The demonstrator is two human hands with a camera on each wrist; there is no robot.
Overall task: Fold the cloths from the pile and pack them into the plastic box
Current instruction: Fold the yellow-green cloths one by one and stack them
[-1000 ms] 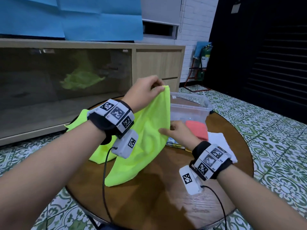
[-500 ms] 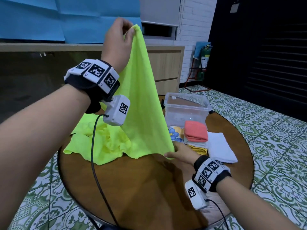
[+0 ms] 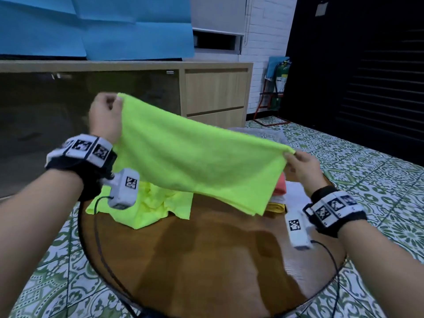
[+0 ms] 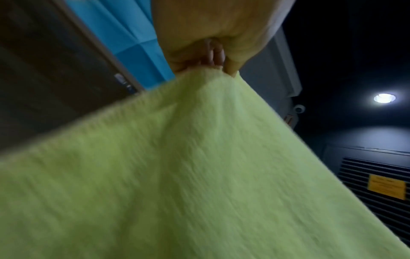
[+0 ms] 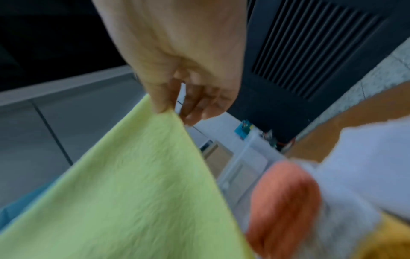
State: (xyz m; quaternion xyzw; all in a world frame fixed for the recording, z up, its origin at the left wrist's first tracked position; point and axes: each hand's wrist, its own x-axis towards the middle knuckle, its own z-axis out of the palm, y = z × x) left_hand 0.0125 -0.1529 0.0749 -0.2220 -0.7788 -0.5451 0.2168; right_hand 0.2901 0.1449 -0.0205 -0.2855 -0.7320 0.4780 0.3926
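From the head view, we hold a yellow-green cloth stretched in the air over the round wooden table. Our left hand pinches its far-left corner, raised high; our right hand pinches the right corner, lower down. The cloth sags between them and hangs doubled at its near edge, so we judge it light, soft and limp, best held by the corners to keep the edge taut. Beneath it lies the pile of yellow-green cloths on the left, and a stack of folded cloths on the right. The plastic box is mostly hidden behind the spread cloth; only a pale blurred edge shows beyond it.

In the left wrist view, thumb and curled fingers are clamped together on the cloth's corner; the fabric fills the lower frame, blurred.

In the right wrist view, the thumb and fingers nip the corner of the cloth. A coral folded cloth and a white one lie below, smeared by motion; the clear box is barely legible.
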